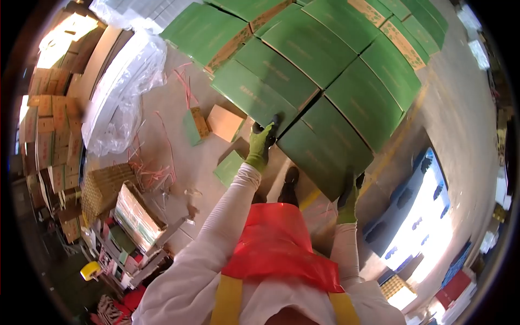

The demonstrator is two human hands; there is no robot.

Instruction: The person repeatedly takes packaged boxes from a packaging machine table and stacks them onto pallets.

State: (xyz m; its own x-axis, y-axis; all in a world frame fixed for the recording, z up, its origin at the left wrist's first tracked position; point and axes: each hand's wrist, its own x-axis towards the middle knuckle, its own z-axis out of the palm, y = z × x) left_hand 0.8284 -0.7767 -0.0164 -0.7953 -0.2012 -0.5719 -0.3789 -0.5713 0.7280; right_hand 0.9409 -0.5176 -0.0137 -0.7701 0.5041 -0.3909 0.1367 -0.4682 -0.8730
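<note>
A dark green carton (pixel 327 143) is at the near end of a block of green cartons, with a gap along its upper left side. My left hand (pixel 262 142), in a green glove with dark fingers, is at that carton's left corner, beside the neighbouring green carton (pixel 252 92). Its fingers are bent at the edge and partly hidden. My right hand (pixel 347 201), gloved the same way, is closed on the near right corner of the dark green carton. Its fingertips are hard to make out in shadow.
Small cartons (pixel 225 123) lie on the floor left of my left hand, near pink strapping (pixel 154 176). Clear plastic wrap (pixel 130 89) stands farther left. A loaded cart (pixel 138 230) is at lower left. A blue-and-white sheet-like thing (pixel 414 214) lies at right.
</note>
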